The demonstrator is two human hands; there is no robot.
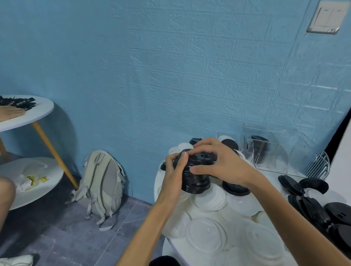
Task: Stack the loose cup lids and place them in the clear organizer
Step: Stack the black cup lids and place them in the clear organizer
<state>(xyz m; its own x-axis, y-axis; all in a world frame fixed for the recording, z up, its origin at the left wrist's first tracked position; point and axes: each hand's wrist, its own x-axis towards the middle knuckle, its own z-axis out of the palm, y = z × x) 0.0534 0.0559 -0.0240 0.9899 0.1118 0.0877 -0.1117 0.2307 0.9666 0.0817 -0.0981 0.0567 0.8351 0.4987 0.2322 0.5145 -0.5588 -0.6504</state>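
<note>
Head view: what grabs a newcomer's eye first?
At centre, the left hand and right hand hold a tall stack of black plastic cup lids above a white round table heaped with loose white plastic lids. Behind to the right stands the clear plastic organizer, some black lids already inside. A grey backpack leans on the blue wall to the left.

The right hand [216, 162] is covering the top of the black lid stack [195, 175]; loose black lids [330, 216] are running off the table's [182, 256] right edge.
</note>
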